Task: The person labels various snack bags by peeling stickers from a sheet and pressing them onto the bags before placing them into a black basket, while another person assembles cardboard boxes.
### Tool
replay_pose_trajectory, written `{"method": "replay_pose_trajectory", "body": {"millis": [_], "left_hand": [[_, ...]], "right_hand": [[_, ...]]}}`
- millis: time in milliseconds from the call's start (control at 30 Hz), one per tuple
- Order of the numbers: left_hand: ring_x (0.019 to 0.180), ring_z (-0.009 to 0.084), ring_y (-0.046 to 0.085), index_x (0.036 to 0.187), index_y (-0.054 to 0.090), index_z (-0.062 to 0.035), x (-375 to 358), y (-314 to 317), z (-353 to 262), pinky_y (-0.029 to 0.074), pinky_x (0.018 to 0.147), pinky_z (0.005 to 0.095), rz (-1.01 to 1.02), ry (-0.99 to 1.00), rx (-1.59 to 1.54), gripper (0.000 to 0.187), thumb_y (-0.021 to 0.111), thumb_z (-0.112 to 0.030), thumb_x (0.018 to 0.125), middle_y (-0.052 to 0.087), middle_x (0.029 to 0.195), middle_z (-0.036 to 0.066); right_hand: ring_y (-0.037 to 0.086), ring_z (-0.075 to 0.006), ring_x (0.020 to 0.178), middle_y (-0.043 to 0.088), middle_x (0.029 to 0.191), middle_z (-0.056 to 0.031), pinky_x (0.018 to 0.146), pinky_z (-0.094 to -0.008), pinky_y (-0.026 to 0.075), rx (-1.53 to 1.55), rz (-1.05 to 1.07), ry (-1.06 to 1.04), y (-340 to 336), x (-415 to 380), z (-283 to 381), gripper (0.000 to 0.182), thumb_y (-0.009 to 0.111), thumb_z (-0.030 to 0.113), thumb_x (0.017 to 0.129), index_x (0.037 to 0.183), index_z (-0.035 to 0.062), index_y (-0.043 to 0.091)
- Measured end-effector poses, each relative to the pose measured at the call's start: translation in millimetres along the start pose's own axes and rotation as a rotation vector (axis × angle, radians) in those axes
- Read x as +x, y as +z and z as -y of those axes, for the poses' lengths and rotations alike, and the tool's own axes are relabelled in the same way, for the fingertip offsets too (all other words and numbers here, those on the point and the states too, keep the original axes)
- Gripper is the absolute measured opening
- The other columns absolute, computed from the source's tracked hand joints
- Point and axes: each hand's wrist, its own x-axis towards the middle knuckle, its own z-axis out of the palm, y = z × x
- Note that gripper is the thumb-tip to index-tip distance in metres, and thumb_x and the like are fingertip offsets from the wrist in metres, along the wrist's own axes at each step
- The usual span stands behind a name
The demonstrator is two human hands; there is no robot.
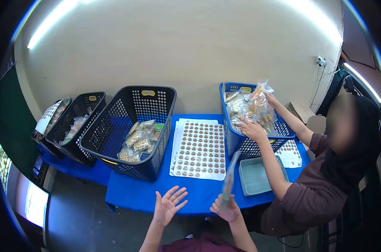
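Observation:
My left hand (pixel 170 206) is raised with its fingers spread at the front edge of the blue-covered table (pixel 131 193), and nothing is in it. To its right, my right hand (pixel 226 208) grips a clear plastic packet (pixel 228 182), which stands upright and is blurred by motion. Beyond both hands lies a sheet of round brown stickers (pixel 201 149). A large dark basket (pixel 157 153) at the left of the sheet holds several clear packets of snacks (pixel 141 138).
At the right, a co-worker (pixel 312 185) has both hands at packets in a blue basket (pixel 230 140). A grey-green tray (pixel 251 178) sits before that basket, near another sticker sheet (pixel 292 154). Two more dark baskets (pixel 75 145) (pixel 38 136) stand at the far left.

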Motion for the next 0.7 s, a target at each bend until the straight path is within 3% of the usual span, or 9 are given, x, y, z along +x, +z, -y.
{"method": "replay_pose_trajectory", "body": {"millis": [33, 133, 200, 233, 267, 367, 433, 633, 700], "left_hand": [[0.121, 0.0307, 0.033, 0.128, 0.026, -0.001, -1, -1, 6, 0.032, 0.097, 0.0429, 0.003, -0.01, 0.063, 0.071, 0.025, -0.057, 0.085, 0.032, 0.13, 0.022], [0.12, 0.0269, 0.035, 0.129, 0.026, -0.002, 5, -10, 29, 0.034, 0.096, 0.0388, 0.025, -0.058, 0.249, 0.063, 0.033, -0.049, 0.087, 0.033, 0.13, 0.019], [0.118, 0.0227, 0.038, 0.129, 0.027, -0.0027, 12, -17, 43, 0.035, 0.094, 0.0347, 0.046, -0.125, 0.356, 0.056, 0.038, -0.04, 0.089, 0.035, 0.129, 0.016], [0.107, 0.0147, 0.047, 0.122, 0.04, -0.0012, 15, -2, 41, 0.04, 0.087, 0.0275, -0.101, -0.143, 0.298, 0.043, 0.047, -0.027, 0.088, 0.047, 0.119, 0.011], [0.102, 0.0131, 0.049, 0.117, 0.044, -0.0009, 23, -5, 46, 0.041, 0.085, 0.0263, -0.128, -0.153, 0.34, 0.038, 0.048, -0.025, 0.088, 0.05, 0.114, 0.009], [0.084, 0.008, 0.054, 0.099, 0.057, 0.0006, 54, -7, 56, 0.043, 0.076, 0.0226, -0.185, -0.139, 0.416, 0.026, 0.054, -0.022, 0.085, 0.06, 0.094, 0.004], [0.085, 0.0082, 0.054, 0.099, 0.057, 0.0008, 67, -2, 64, 0.043, 0.076, 0.0225, -0.189, -0.129, 0.451, 0.027, 0.054, -0.022, 0.086, 0.06, 0.094, 0.004], [0.084, 0.0085, 0.054, 0.1, 0.057, 0.0005, 112, 15, 66, 0.043, 0.074, 0.0223, -0.117, -0.108, 0.573, 0.027, 0.053, -0.023, 0.086, 0.06, 0.092, 0.004], [0.085, 0.0104, 0.055, 0.101, 0.057, 0.001, 129, 16, 72, 0.043, 0.076, 0.0243, -0.122, -0.148, 0.637, 0.028, 0.053, -0.022, 0.086, 0.059, 0.094, 0.004]], "right_hand": [[0.049, -0.0105, 0.066, 0.056, 0.075, -0.0012, 0.06, -0.0257, 0.039, -0.328, -0.202, 0.027, -1, 2, 2, 0.033, 0.055, 0.035, 0.083, 0.091, 0.0026, 0.057], [0.048, -0.0066, 0.061, 0.054, 0.07, 0.0001, 0.056, -0.0208, 0.038, -0.532, -0.398, 0.132, -17, 1, -1, 0.029, 0.057, 0.031, 0.083, 0.085, 0.0025, 0.059], [0.046, -0.005, 0.058, 0.053, 0.068, 0.0017, 0.053, -0.0191, 0.036, -0.676, -0.383, 0.172, -14, 5, -9, 0.026, 0.057, 0.028, 0.083, 0.086, 0.0023, 0.06], [0.045, -0.0038, 0.056, 0.052, 0.066, 0.003, 0.051, -0.0179, 0.035, -0.788, -0.394, 0.201, -11, 9, -12, 0.025, 0.058, 0.026, 0.083, 0.087, 0.0021, 0.06], [0.043, -0.0025, 0.054, 0.052, 0.066, 0.0042, 0.05, -0.0171, 0.034, -0.935, -0.445, 0.261, -13, 11, -13, 0.024, 0.059, 0.026, 0.082, 0.089, 0.0026, 0.061], [0.046, -0.0029, 0.059, 0.054, 0.067, 0.0034, 0.053, -0.018, 0.037, -0.829, -0.498, 0.248, -21, 12, -8, 0.026, 0.06, 0.028, 0.081, 0.091, 0.0032, 0.062], [0.048, -0.0034, 0.061, 0.054, 0.068, 0.0028, 0.055, -0.0187, 0.038, -0.822, -0.519, 0.154, -18, 14, -1, 0.027, 0.059, 0.029, 0.082, 0.091, 0.0034, 0.062], [0.05, -0.0048, 0.061, 0.056, 0.075, 0.0006, 0.059, -0.0192, 0.041, -0.86, -0.431, 0.28, -60, 10, 39, 0.021, 0.056, 0.02, 0.084, 0.093, 0.0004, 0.059], [0.049, -0.0044, 0.061, 0.055, 0.07, 0.0014, 0.058, -0.019, 0.039, -0.817, -0.455, 0.215, -64, 15, 51, 0.019, 0.055, 0.02, 0.085, 0.085, 0.001, 0.059]]}}
